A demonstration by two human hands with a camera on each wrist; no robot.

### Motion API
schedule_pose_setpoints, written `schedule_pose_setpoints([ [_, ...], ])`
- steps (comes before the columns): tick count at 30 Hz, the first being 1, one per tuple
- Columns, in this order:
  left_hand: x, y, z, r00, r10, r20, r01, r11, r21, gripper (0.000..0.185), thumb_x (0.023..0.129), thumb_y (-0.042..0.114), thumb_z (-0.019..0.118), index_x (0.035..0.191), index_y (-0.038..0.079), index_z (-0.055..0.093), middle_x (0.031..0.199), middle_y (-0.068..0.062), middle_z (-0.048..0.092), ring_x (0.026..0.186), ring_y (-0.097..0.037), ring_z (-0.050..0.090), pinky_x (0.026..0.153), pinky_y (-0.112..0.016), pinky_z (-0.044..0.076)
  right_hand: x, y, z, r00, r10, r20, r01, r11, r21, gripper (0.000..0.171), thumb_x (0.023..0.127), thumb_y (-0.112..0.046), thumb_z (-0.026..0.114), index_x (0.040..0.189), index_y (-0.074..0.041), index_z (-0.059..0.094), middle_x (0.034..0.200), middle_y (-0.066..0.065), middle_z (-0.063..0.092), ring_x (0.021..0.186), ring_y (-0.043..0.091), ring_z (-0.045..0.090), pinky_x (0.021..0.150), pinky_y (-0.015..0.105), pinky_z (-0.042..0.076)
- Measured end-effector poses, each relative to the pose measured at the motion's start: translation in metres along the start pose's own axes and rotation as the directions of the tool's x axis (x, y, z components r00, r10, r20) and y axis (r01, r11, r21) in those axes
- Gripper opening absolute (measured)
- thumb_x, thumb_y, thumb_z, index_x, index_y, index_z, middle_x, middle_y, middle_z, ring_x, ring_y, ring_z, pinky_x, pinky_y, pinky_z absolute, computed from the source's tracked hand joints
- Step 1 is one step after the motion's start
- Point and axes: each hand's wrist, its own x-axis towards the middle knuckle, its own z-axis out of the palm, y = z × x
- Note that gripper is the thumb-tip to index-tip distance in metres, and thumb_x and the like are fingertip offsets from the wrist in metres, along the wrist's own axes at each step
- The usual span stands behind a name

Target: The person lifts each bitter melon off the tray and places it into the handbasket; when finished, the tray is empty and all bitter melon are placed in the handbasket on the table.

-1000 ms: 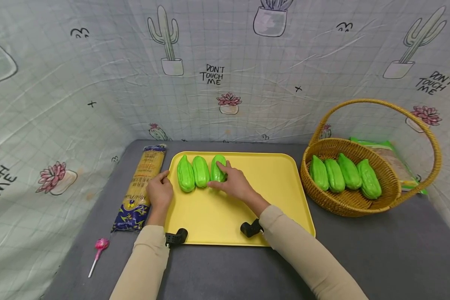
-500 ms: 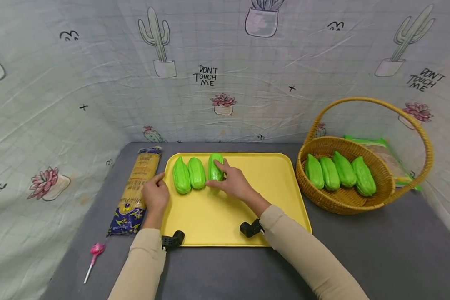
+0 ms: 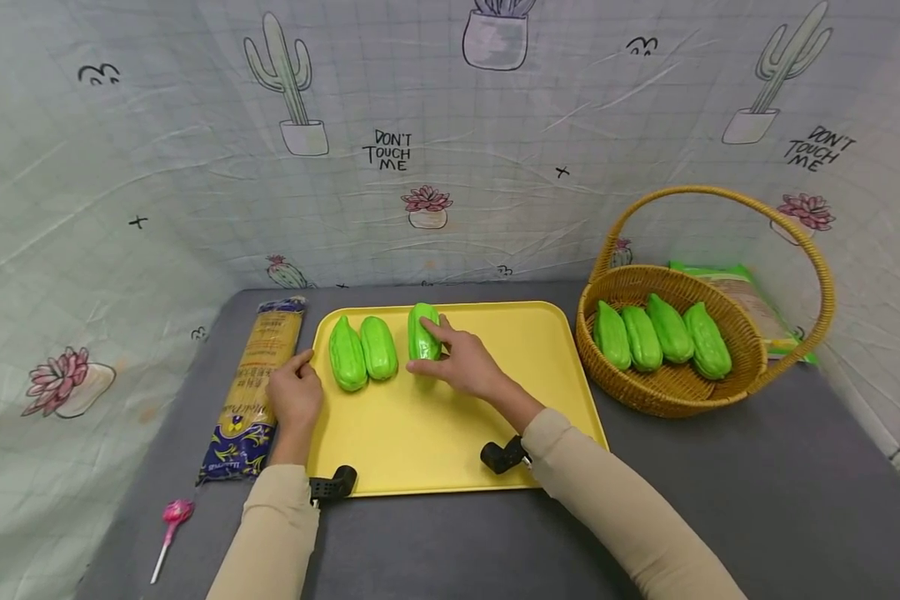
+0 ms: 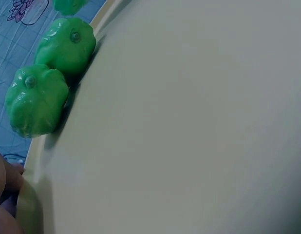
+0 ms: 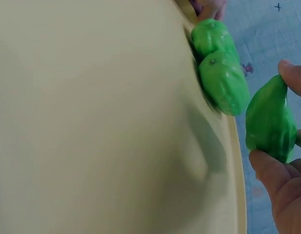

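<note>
At the lower left of the head view a pink lollipop (image 3: 169, 518) is seen lying on the grey table (image 3: 720, 500). Two beige sleeves enter from the bottom edge, each with a black wrist camera beside the near rim of the yellow tray (image 3: 435, 442).

Left hand (image 3: 294, 393): rested at the tray's left rim, fingers curled over the edge; the thumb tip is seen at the rim. No chayote is held by it. Just left of it a long pasta packet (image 3: 251, 392) is laid on the table.

Right hand (image 3: 461, 364): a green chayote (image 3: 422, 332) is pinched between thumb and forefinger in the centre of the frame, over the far part of the tray. In the right wrist view this chayote (image 5: 270, 122) appears lifted off the tray surface, finger above and thumb below.

Two further chayotes (image 3: 362, 361) are laid side by side, touching, on the tray's far left, apart from the held one.

At centre right a wicker basket (image 3: 667, 396) with a hoop handle is noted, holding four chayotes in a row. Behind it a green packet (image 3: 757, 300) is partly hidden. A cactus-print cloth (image 3: 420, 125) fills the upper frame.
</note>
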Motion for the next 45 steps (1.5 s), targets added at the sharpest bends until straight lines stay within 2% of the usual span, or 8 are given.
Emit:
schedule_pose_setpoints([
  [7, -0.002, 0.0, 0.001, 1.0, 0.01, 0.002, -0.01, 1.0, -0.003, 0.038, 0.106, 0.009, 0.041, 0.134, 0.001, 0.066, 0.137, -0.024, 0.064, 0.129, -0.044, 0.058, 0.107, -0.055, 0.049, -0.014, 0.004, -0.023, 1.0, -0.002, 0.011, 0.001, 0.997, 0.075, 0.084, 0.091, -0.033, 0.078, 0.16, -0.018, 0.032, 0.172, 0.017, 0.013, 0.154, 0.03, 0.033, 0.112, 0.042, 0.049],
  [14, -0.003, 0.001, -0.001, 1.0, 0.008, -0.014, -0.007, 1.0, 0.013, 0.038, 0.106, 0.009, 0.042, 0.134, 0.001, 0.067, 0.136, -0.024, 0.064, 0.13, -0.044, 0.056, 0.109, -0.055, 0.047, -0.032, 0.012, -0.048, 1.0, -0.008, 0.013, 0.006, 0.995, 0.099, 0.085, 0.092, -0.03, 0.077, 0.161, -0.017, 0.03, 0.173, 0.01, 0.011, 0.156, 0.029, 0.029, 0.112, 0.042, 0.048],
  [28, -0.002, 0.0, 0.0, 1.0, 0.013, -0.02, -0.012, 1.0, 0.021, 0.038, 0.106, 0.008, 0.042, 0.133, 0.0, 0.067, 0.135, -0.025, 0.065, 0.129, -0.045, 0.057, 0.108, -0.056, 0.048, -0.054, 0.013, -0.069, 0.999, -0.048, 0.004, 0.047, 0.99, 0.133, 0.086, 0.091, -0.029, 0.077, 0.161, -0.02, 0.029, 0.173, 0.01, 0.008, 0.15, 0.033, 0.039, 0.109, 0.039, 0.051],
  [37, -0.001, 0.0, 0.001, 1.0, 0.005, -0.016, -0.005, 1.0, 0.019, 0.038, 0.106, 0.008, 0.042, 0.133, 0.001, 0.067, 0.136, -0.025, 0.064, 0.129, -0.044, 0.057, 0.106, -0.056, 0.049, -0.063, 0.014, -0.084, 0.998, -0.062, -0.021, 0.065, 0.982, 0.175, 0.086, 0.092, -0.022, 0.076, 0.162, -0.016, 0.027, 0.173, 0.012, 0.006, 0.152, 0.033, 0.036, 0.109, 0.039, 0.05],
  [45, -0.001, -0.001, 0.001, 1.0, 0.008, -0.02, -0.008, 1.0, 0.015, 0.037, 0.106, 0.008, 0.043, 0.133, 0.0, 0.067, 0.135, -0.025, 0.065, 0.129, -0.044, 0.057, 0.108, -0.056, 0.048, -0.071, 0.021, -0.099, 0.998, -0.06, -0.036, 0.065, 0.982, 0.178, 0.086, 0.094, -0.024, 0.074, 0.163, -0.017, 0.024, 0.173, 0.009, 0.006, 0.152, 0.032, 0.035, 0.111, 0.04, 0.049],
])
